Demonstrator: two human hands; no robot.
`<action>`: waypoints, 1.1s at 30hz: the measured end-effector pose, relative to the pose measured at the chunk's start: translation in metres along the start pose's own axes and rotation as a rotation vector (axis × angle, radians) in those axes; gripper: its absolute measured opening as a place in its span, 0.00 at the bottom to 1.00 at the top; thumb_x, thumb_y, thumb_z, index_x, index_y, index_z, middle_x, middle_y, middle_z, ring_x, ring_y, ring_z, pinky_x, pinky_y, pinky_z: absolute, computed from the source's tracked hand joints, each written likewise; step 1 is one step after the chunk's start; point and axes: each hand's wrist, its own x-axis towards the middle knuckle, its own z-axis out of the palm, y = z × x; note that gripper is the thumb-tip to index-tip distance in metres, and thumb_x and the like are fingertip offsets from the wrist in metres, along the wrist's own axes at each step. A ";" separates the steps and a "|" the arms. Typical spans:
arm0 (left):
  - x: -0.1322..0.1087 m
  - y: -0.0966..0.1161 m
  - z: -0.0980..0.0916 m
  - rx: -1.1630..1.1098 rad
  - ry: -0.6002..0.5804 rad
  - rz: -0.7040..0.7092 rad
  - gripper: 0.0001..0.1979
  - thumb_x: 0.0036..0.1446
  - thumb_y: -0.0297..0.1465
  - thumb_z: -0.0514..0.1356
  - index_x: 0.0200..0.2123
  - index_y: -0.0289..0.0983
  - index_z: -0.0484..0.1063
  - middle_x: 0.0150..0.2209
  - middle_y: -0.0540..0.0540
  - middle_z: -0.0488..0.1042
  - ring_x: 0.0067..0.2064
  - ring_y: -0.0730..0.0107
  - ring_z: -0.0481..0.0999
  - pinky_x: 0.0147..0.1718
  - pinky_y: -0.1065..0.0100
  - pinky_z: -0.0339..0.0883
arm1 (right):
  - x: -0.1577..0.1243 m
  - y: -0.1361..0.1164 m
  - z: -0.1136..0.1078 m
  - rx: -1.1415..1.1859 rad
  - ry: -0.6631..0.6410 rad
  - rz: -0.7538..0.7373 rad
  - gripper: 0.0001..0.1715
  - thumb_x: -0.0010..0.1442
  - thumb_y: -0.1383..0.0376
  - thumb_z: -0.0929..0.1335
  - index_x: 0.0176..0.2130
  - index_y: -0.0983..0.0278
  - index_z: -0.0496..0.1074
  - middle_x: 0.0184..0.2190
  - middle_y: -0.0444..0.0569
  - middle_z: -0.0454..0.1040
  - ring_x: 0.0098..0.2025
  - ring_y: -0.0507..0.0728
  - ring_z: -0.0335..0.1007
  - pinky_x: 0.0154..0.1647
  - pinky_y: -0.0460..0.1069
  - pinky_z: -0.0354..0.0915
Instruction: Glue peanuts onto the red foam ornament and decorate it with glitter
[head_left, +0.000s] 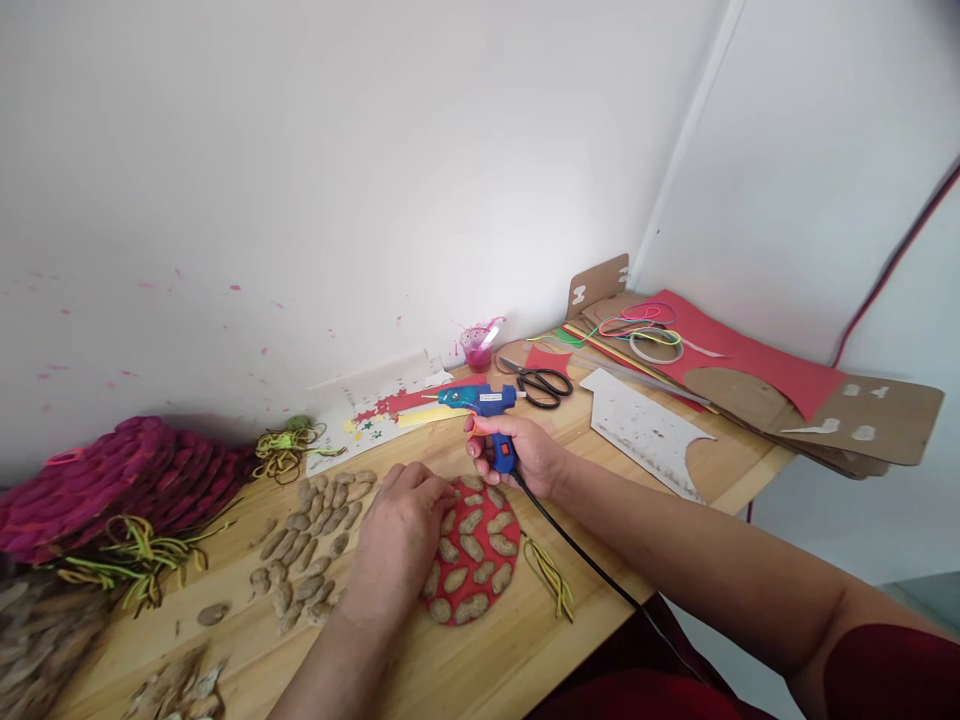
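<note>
In the center of the frame, the right hand (526,452) grips a blue glue gun (466,399) by its handle, nozzle pointing left. Just below, the left hand (401,522)'s fingers bunch at the upper left edge of a red disc (487,537) covered with spaced peanuts (471,548); whether they pinch one, I cannot tell.

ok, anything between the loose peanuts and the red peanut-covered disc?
Yes: the left hand lies between the loose peanuts and the red disc, its fingers reaching the disc's upper-left edge in view. Nothing else visible does; the glue gun in the right hand is beyond the disc.
</note>
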 end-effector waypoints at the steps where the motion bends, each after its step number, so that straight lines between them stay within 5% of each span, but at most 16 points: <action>1: 0.000 0.000 0.000 0.002 -0.003 0.000 0.11 0.65 0.28 0.57 0.33 0.39 0.79 0.37 0.43 0.76 0.43 0.57 0.72 0.44 0.58 0.69 | 0.000 0.000 0.000 -0.001 -0.003 0.000 0.08 0.57 0.62 0.70 0.36 0.64 0.70 0.23 0.42 0.73 0.19 0.50 0.68 0.16 0.43 0.58; 33: 0.000 -0.014 0.011 0.007 0.042 0.054 0.10 0.65 0.31 0.58 0.35 0.40 0.81 0.36 0.45 0.75 0.42 0.59 0.72 0.42 0.60 0.66 | 0.003 0.003 -0.003 -0.036 -0.061 -0.023 0.13 0.56 0.59 0.72 0.37 0.64 0.70 0.21 0.41 0.72 0.18 0.50 0.68 0.15 0.43 0.58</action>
